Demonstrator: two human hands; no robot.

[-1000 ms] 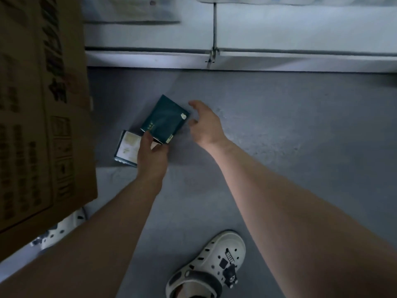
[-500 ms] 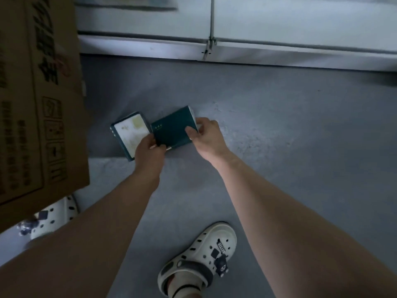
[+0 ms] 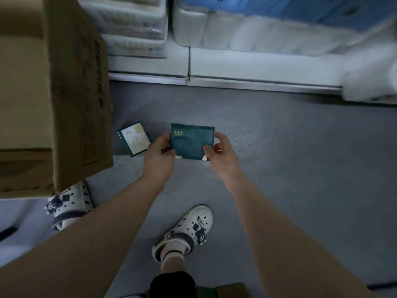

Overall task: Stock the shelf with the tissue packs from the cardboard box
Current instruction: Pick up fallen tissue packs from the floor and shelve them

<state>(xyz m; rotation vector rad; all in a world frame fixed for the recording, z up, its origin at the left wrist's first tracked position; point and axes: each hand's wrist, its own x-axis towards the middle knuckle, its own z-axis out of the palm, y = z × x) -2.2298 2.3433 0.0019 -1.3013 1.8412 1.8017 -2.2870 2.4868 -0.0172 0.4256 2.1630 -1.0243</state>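
Observation:
A dark green tissue pack [image 3: 190,139] is held flat above the grey floor between both hands. My left hand [image 3: 160,157] grips its left edge, thumb on top. My right hand [image 3: 221,153] grips its right edge the same way. A second pack [image 3: 134,141], pale face up with a green rim, lies on the floor just left of my left hand. The cardboard box [image 3: 53,93] stands at the left, its inside hidden. The white bottom shelf [image 3: 247,68] runs across the top.
White bundled paper rolls [image 3: 247,35] and stacked white packs [image 3: 133,24] fill the bottom shelf. My white clogs [image 3: 184,231] stand on the grey floor [image 3: 300,168], one partly under the box. A white bundle [image 3: 373,82] juts out at the right.
My right hand has taken hold of the green pack's right edge. Both hands have lifted and levelled it. The view has tilted up, so the stocked shelf shows.

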